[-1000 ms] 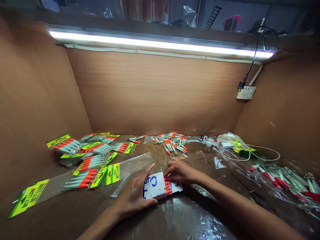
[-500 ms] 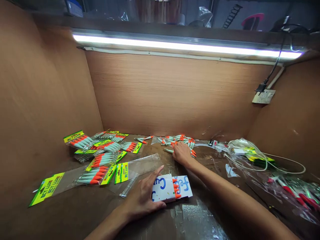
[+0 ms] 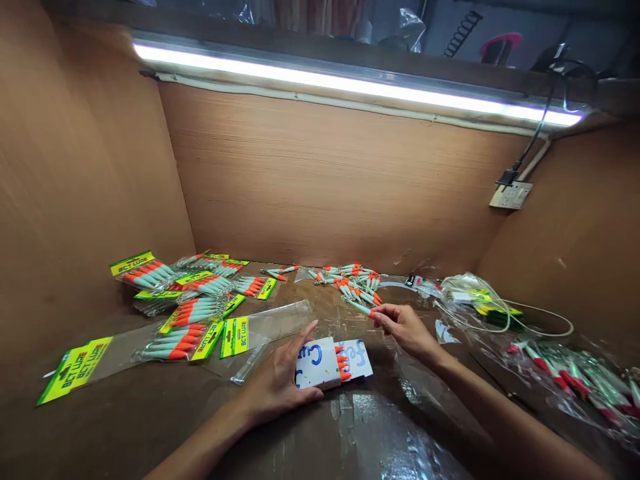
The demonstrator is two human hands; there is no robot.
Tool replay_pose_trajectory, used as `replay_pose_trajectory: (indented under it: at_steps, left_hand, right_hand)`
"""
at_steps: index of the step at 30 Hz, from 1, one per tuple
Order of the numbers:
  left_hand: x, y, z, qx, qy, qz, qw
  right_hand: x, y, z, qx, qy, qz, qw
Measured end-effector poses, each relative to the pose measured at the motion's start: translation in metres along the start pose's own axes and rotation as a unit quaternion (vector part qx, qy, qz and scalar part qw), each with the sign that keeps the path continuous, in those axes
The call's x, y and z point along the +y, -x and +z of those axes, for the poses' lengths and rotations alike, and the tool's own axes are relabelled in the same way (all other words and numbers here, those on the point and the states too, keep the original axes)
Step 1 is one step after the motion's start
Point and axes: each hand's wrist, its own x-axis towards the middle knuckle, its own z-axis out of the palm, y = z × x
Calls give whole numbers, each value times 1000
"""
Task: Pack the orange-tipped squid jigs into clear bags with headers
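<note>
My left hand (image 3: 277, 380) rests on a small white card holder (image 3: 320, 363) with blue lettering, its fingers wrapped round the left side. Several orange-tipped lures (image 3: 342, 362) lie in a row in the holder. My right hand (image 3: 406, 328) hovers just right of it and pinches one pale green lure with an orange tip (image 3: 363, 309) between thumb and fingers. A loose heap of the same lures (image 3: 350, 280) lies farther back on the bench.
Packed lure bags with yellow-green header cards (image 3: 195, 310) spread over the left of the bench. An empty clear bag (image 3: 270, 327) lies beside my left hand. Red and silver lures in plastic (image 3: 565, 373) and a white cable (image 3: 520, 317) lie at right. Wooden walls enclose three sides.
My right hand has left the holder, reached back to the loose heap, and come forward again pinching one lure. My left hand has stayed on the holder.
</note>
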Motion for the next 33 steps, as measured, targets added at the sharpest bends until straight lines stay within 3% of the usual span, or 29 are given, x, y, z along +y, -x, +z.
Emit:
replay_pose_trajectory:
  at_steps: [2,5,8,12,16,20,24,29,33]
  left_hand:
    - [2,-1,-1,-5,2,-2,1000]
    - [4,-1,-3,-9,6,-5,1000]
    - [6,-2,-3,-10,-1,6,1000]
    - [9,-2,-2,-2,-23,26,999]
    - [13,-2,-2,-2,-31,44,999]
    - [14,-1,-4,-8,-31,41,999]
    - [12,-1,-6,-10,-31,18,999]
    - [8,-2,-6,-5,-25,-2,1000]
    - [4,-2,-4,-25,-14,-4,1000]
  right_hand:
    - [6,6,-2,-54,-81,63,993]
    - [12,12,-6,-85,-91,80,989]
    - [8,17,-9,-64,24,35,997]
    - [-10,22,-1,-42,158,-42,986]
    - [-22,24,24,-33,184,-92,978]
    - [-18,14,51,-23,196,-150,969]
    - [-12,-2,63,-64,214,-220,950]
    - [-12,-11,62,-64,228,-202,950]
    - [-12,-11,54,-132,207,-173,954]
